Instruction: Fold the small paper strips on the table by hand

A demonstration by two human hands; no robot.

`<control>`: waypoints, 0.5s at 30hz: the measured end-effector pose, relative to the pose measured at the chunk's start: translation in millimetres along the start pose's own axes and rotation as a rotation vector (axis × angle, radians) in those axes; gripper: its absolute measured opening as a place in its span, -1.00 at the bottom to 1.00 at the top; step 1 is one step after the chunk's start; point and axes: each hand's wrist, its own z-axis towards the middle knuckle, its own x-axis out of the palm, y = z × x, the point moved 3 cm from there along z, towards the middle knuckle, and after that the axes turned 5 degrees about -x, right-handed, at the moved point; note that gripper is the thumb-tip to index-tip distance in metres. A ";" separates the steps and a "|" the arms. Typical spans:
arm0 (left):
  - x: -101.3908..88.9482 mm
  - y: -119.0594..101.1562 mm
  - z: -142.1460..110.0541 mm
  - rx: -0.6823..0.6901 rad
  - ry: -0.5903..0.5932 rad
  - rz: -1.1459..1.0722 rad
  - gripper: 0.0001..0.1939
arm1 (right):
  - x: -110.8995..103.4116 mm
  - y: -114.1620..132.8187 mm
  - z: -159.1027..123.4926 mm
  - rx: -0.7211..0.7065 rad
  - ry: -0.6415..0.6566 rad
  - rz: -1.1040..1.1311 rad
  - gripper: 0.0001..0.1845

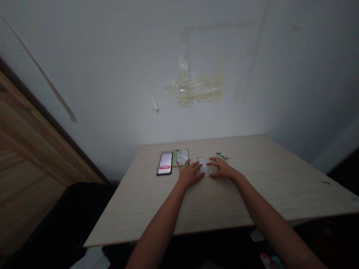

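Fingers (pixel 179 166) on both hands are spread and lightly bent, neither hand closed into a fist. Between the two hands, flat on the one wooden table (pixel 213 205), lies one small white printed packet (pixel 203 167) with a greenish edge. The left hand (pixel 189 174) has its thumb and a forefinger at the packet's left side; the right hand (pixel 224 170) has its thumb and fingertips at the right side. Whether they pinch it or only rest against it, I cannot tell.

One second packet, a larger green-and-white one (pixel 181 155), lies just beyond the left hand. Two of that hand's outer fingertips reach over its near edge; whether they press on it is unclear. Left of this packet, just beside it, lies one black-framed smartphone (pixel 165 163), its lit screen partly pixelated, with a reddish bar low down. Just beyond the right hand lies one small green-and-white scrap (pixel 222 155). So two packets, one phone and one scrap share the tabletop.

Behind stands one pale wall (pixel 117 74) bearing one patch of clear, yellowed tape (pixel 196 89).
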 end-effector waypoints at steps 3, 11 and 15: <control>-0.1 -0.6 -0.1 0.006 -0.004 0.003 -0.46 | 0.1 -1.0 -0.9 -0.008 -0.028 0.022 -0.27; 0.7 -0.2 -0.1 -0.008 -0.009 0.019 -0.47 | -1.4 1.4 -1.4 -0.046 -0.098 0.086 -0.56; 0.7 0.2 -0.2 -0.003 -0.012 0.003 -0.47 | -3.2 2.2 -1.0 -0.062 -0.098 0.121 -0.71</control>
